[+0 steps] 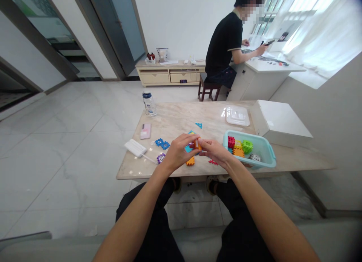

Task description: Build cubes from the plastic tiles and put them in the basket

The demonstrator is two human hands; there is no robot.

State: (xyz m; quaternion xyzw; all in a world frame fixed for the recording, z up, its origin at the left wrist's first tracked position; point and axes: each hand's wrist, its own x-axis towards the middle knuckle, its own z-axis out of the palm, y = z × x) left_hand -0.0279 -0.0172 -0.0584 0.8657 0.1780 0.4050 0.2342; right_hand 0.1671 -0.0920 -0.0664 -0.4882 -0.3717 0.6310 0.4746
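Just below the middle of the frame, above the near edge of the marble table [296, 156], both hands meet on a small block cluster [191, 148] of interlocking plastic tiles. The left hand [177, 151] curls around its left side with the fingers closed over a teal piece. The right hand [217, 152] pinches narrowly on the orange tile [197, 144] at the top. Neither hand is spread open.

The tiles look like light, rigid moulded plastic with toothed edges. They are unlikely to break and they are smooth on the faces, so the notched rims are probably the surest place to grip. The joints may pop apart if twisted.

The cluster is compact with no clear long axis. The orange tile stands roughly upright on edge, leaning slightly toward the right of the frame. Which way its face turns I cannot tell.

Loose pieces lie around the hands:
- blue tiles [162, 143] to the left
- a purple piece [161, 157] lower left
- an orange block [190, 161] just beneath the hands
- a red piece [212, 162] beside it

Right of the hands sits a teal bin [270, 153] holding more blocks, with a clear lid [237, 116] and a white box [279, 122] behind it. At the upper right, a person in a black shirt [226, 43] sits at a white desk
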